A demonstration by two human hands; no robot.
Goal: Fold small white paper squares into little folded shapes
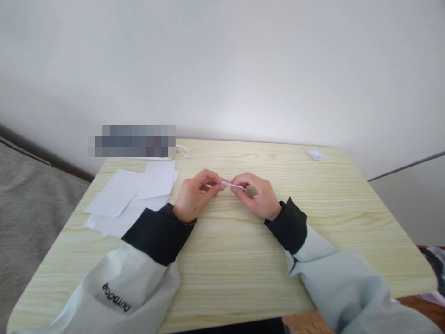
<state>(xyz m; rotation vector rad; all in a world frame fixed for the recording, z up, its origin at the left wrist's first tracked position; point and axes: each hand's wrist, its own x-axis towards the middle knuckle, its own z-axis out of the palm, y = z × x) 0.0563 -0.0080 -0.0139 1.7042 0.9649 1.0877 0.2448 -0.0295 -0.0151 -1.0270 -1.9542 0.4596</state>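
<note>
A narrow piece of folded white paper [229,184] is pinched between my two hands above the middle of the table. My left hand [199,194] grips its left end between thumb and fingers. On the other end, my right hand [256,194] has its thumb below and its fingers on top. Much of the paper is covered by the fingertips, so its full shape cannot be made out. Left of my left hand lie several loose white paper sheets [116,194], overlapping one another.
The pale wood-grain table [229,269] meets a white wall [243,69] at the back. A small folded white paper piece [315,155] lies near the far right corner. A blurred-out object [135,141] with a white loop [183,150] stands at the back left.
</note>
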